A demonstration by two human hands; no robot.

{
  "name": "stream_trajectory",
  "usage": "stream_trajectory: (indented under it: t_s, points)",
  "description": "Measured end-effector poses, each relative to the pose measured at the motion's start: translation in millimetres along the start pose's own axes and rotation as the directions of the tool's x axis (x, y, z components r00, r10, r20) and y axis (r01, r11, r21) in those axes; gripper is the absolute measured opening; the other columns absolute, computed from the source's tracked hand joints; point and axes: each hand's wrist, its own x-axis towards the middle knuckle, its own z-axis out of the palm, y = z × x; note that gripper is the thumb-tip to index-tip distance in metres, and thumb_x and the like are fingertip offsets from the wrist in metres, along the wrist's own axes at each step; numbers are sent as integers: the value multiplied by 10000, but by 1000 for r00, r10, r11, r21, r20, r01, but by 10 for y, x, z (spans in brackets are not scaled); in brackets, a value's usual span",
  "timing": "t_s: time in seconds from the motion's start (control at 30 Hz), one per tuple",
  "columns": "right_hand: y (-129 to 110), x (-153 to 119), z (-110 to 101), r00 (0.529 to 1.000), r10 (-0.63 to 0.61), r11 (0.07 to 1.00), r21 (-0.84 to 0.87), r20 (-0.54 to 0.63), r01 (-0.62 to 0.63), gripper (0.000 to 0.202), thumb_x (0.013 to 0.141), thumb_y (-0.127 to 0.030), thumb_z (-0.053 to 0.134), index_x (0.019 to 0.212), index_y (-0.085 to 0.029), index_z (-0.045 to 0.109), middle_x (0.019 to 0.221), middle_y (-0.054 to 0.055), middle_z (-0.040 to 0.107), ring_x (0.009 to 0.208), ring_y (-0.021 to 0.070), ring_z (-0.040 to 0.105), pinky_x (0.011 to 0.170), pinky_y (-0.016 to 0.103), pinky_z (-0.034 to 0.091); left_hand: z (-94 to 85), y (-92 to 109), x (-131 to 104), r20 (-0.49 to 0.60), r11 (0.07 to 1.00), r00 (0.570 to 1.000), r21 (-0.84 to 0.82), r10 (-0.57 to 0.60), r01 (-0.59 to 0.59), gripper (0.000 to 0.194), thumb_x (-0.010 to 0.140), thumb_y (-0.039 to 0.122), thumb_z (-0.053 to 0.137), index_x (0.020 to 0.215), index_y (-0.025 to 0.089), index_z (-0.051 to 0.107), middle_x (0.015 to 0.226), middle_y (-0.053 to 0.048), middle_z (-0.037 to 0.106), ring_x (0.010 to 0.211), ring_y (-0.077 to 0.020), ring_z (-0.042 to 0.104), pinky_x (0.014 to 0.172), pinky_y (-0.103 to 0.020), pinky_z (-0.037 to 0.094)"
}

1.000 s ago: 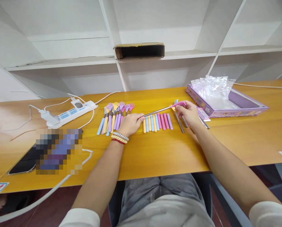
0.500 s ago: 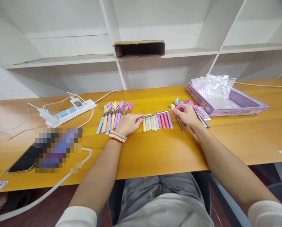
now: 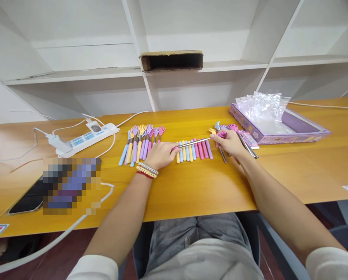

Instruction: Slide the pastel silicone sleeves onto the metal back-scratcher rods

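Observation:
A metal rod (image 3: 194, 142) spans the gap between my two hands. My left hand (image 3: 162, 154) is closed around its pink handle end. The pink claw-shaped head (image 3: 222, 134) at the other end is held by my right hand (image 3: 230, 143). Beneath the rod lies a row of loose handles (image 3: 194, 151) in yellow, blue, pink and purple. Left of my left hand rest several back scratchers (image 3: 137, 144) with handles attached. Loose claw heads (image 3: 217, 125) and metal rods (image 3: 247, 145) lie around my right hand, partly hidden by it.
A purple box (image 3: 296, 138) holding clear plastic bags (image 3: 264, 111) stands at the right. At the left are a white power strip (image 3: 88, 139) with cables and a dark phone (image 3: 30, 196). An open cardboard box (image 3: 172, 61) sits on the shelf behind the table (image 3: 191, 194).
My left hand has shifted slightly to the right along with the pink handle end. My right hand has barely moved and still grips the claw head.

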Motion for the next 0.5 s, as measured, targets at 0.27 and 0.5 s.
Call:
stream_trajectory:
  t_s: [0.27, 0.5]
  points:
    - [98, 22, 25, 989, 45, 993, 98, 142, -59, 464, 782, -594, 582, 588, -172, 580, 480, 12, 576, 405, 88, 416, 425, 243, 334, -19, -90, 5, -14, 1000, 1000, -1, -6, 6, 346, 906, 405, 449, 1081, 233, 693, 1023, -60, 722, 945, -234, 652, 806, -327, 458]
    - [96, 48, 4, 968, 83, 959, 244, 236, -142, 433, 720, -587, 654, 658, -159, 665, 548, 30, 637, 367, 74, 403, 358, 237, 299, -163, -260, -16, -149, 965, 954, -48, -260, 256, 459, 769, 649, 549, 770, 227, 729, 584, -40, 668, 632, -201, 630, 617, -297, 438]
